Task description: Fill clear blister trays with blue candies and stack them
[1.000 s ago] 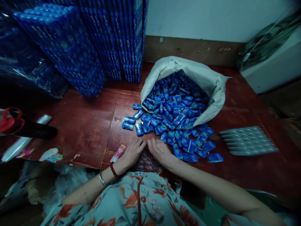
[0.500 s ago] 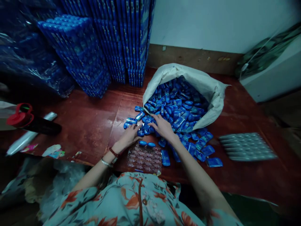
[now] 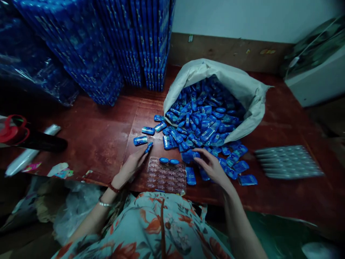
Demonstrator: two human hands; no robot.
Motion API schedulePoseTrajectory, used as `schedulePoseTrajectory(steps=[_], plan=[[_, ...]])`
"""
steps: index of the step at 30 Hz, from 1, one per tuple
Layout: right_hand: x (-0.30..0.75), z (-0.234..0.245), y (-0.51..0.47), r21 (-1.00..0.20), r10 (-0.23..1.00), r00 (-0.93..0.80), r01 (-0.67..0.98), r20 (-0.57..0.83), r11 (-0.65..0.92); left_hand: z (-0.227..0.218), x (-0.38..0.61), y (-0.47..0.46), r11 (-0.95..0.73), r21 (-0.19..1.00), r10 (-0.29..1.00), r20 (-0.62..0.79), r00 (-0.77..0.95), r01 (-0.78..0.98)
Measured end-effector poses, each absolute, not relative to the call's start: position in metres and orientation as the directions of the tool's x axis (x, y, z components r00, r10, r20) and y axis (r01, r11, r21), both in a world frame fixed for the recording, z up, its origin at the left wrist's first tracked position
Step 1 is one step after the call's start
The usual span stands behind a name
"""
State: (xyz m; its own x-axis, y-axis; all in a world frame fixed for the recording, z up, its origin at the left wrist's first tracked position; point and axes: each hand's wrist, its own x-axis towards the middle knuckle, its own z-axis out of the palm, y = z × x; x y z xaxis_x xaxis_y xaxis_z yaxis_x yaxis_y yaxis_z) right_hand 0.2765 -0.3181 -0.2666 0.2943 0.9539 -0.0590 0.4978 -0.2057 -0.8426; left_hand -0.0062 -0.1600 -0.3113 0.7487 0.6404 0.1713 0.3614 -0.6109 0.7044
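Dim, bluish cast; blurred, warped edges

I sit in a small packing workshop: filled blue trays (image 3: pixel 107 46) stacked high at the far left corner of my worn red table (image 3: pixel 94 140), a white sack (image 3: pixel 229 82) spilling blue packets (image 3: pixel 205 115) across it, and empty blister trays (image 3: pixel 288 162) by the right edge.

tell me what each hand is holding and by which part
The left hand pinches one small blue packet by its lower end. The right hand grips a blue packet by its right edge.
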Motion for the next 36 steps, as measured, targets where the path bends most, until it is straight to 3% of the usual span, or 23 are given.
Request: schedulePoseTrajectory(steps=[2,5,9,13,17,22,26,29,33,36], plan=[[0.266,-0.266,-0.343,-0.862,0.941,0.315,0.434,-0.127,-0.261,-0.300,-0.020,-0.175,-0.523,0.759,0.739,0.176,0.651,0.388],[0.239,-0.277,-0.357,-0.850,0.930,0.364,0.476,-0.044,-0.227,-0.285,-0.027,-0.203,-0.431,0.791,0.828,0.157,0.538,0.434],[0.212,-0.293,-0.347,-0.728,0.952,0.244,0.685,0.186,-0.033,-0.283,-0.018,-0.231,-0.521,0.781,0.736,0.208,0.645,0.344],[0.212,-0.289,-0.334,-0.427,0.959,-0.022,0.892,0.281,0.145,-0.297,-0.005,-0.234,-0.677,0.667,0.583,0.228,0.780,0.311],[0.209,-0.274,-0.326,-0.146,0.953,-0.221,0.956,0.207,0.253,-0.296,0.004,-0.224,-0.797,0.521,0.449,0.174,0.877,0.305],[0.188,-0.260,-0.309,-0.012,0.963,-0.270,0.963,0.014,0.270,-0.273,0.022,-0.213,-0.883,0.360,0.325,0.005,0.946,0.301],[0.178,-0.260,-0.297,0.014,0.962,-0.273,0.962,-0.018,0.273,-0.259,0.036,-0.205,-0.886,0.335,0.296,-0.127,0.947,0.322],[0.179,-0.267,-0.300,0.023,0.972,-0.223,0.975,0.068,0.222,-0.262,0.037,-0.205,-0.879,0.331,0.326,-0.110,0.939,0.344],[0.186,-0.277,-0.318,-0.068,0.949,-0.126,0.986,0.290,0.152,-0.279,0.025,-0.211,-0.859,0.402,0.397,0.130,0.908,0.318],[0.198,-0.277,-0.318,-0.180,0.908,0.014,0.981,0.420,0.069,-0.290,0.014,-0.199,-0.777,0.520,0.558,0.310,0.770,0.354]])
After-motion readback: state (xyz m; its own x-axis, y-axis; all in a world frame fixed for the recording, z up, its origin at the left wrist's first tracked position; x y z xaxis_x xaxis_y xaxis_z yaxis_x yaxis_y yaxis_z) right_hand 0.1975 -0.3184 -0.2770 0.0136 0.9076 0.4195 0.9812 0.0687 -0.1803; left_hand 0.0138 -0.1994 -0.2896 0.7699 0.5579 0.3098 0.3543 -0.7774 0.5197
